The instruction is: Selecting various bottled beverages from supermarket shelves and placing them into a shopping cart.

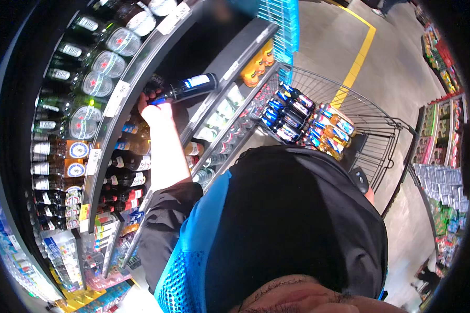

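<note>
My left hand [156,110] reaches in at a dark shelf bay on the left. Its fingers close around the neck of a dark glass bottle [196,84] with a blue and white label, which lies tilted with its base towards the upper right. Only a sliver of my right hand [369,195] shows at the right edge of my dark top, beside a black rounded object [360,180]; whether it grips that object is unclear. Ahead stands a wire shopping cart [352,92] with dark bottles with blue labels [288,113] and amber bottles [331,131] in it.
Shelves on the left hold green beer bottles [98,74], brown bottles [131,144] and clear bottles [205,176]. A shelf edge [235,72] with price tags borders the bay. A blue wire rack [288,23] stands beyond. Stocked shelves [440,129] line the aisle's right side.
</note>
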Tool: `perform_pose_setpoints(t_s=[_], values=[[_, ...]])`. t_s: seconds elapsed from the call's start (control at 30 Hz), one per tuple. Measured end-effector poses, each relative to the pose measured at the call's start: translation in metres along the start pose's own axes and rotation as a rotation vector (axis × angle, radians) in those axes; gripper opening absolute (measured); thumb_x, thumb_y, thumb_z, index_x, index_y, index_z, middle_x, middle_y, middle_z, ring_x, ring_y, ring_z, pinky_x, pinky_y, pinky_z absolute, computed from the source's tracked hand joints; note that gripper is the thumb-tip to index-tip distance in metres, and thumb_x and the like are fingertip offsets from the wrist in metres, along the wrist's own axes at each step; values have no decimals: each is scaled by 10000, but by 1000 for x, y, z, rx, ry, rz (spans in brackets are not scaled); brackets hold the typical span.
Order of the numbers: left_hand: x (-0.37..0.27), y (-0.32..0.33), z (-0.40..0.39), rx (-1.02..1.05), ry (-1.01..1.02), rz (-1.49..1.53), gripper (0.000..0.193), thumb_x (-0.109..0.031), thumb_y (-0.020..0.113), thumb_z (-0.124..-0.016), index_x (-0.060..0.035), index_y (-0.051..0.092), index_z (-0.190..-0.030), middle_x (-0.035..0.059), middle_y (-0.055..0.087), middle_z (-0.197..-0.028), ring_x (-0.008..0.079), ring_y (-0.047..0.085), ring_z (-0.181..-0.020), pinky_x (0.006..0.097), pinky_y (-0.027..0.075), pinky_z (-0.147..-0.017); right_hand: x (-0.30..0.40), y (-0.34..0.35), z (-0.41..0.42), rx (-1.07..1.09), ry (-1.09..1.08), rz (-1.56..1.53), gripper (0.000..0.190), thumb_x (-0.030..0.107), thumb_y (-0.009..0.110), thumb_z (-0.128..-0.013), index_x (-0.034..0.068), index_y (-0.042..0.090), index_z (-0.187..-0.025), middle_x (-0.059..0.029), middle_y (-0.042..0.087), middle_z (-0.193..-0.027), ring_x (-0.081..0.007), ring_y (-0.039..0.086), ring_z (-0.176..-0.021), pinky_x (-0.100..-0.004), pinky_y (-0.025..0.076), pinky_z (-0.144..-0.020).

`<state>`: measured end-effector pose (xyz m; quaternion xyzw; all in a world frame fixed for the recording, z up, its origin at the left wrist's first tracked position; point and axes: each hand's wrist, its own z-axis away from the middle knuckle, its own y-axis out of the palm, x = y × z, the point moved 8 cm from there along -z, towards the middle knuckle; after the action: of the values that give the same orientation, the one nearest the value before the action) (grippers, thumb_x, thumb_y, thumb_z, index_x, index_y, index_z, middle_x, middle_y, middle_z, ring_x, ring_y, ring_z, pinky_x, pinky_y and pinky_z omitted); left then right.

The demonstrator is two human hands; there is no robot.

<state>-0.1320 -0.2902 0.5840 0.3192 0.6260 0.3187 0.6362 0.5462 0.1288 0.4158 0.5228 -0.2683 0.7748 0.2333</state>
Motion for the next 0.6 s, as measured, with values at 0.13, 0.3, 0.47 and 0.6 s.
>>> perform_pose_setpoints(t_s=[0.13,0.3,0.47,0.6], values=[[67,27,45,89,-265,116,267,-248,489,-913,-115,442,-686,51,389,-609,266,441,-660,485,413,-885,98,39,-31,57,-33,77,320,-9,629,-856,-7,601,-1175,-13,647,-1031,-102,568,-950,-280,458,-868],[171,98,120,412,-632,11,255,-232,557,-888,-121,444,-689,19,365,-612,228,433,-682,454,416,-862,147,70,-64,229,-104,77,415,21,684,-769,-34,594,-1170,-110,662,-1097,-147,591,-1040,-304,464,-926],[266,128,186,534,-901,-35,257,-221,534,-943,-128,433,-726,11,365,-644,213,436,-722,447,411,-900,176,97,-86,350,-291,195,376,37,699,-765,-23,618,-1128,-116,657,-1015,-192,619,-942,-324,486,-878],[313,128,214,564,-971,-86,225,-256,557,-956,-126,453,-804,19,428,-674,233,483,-755,466,383,-938,150,98,-98,366,-163,349,367,55,688,-736,-13,630,-1092,-145,652,-970,-217,628,-886,-329,497,-841]])
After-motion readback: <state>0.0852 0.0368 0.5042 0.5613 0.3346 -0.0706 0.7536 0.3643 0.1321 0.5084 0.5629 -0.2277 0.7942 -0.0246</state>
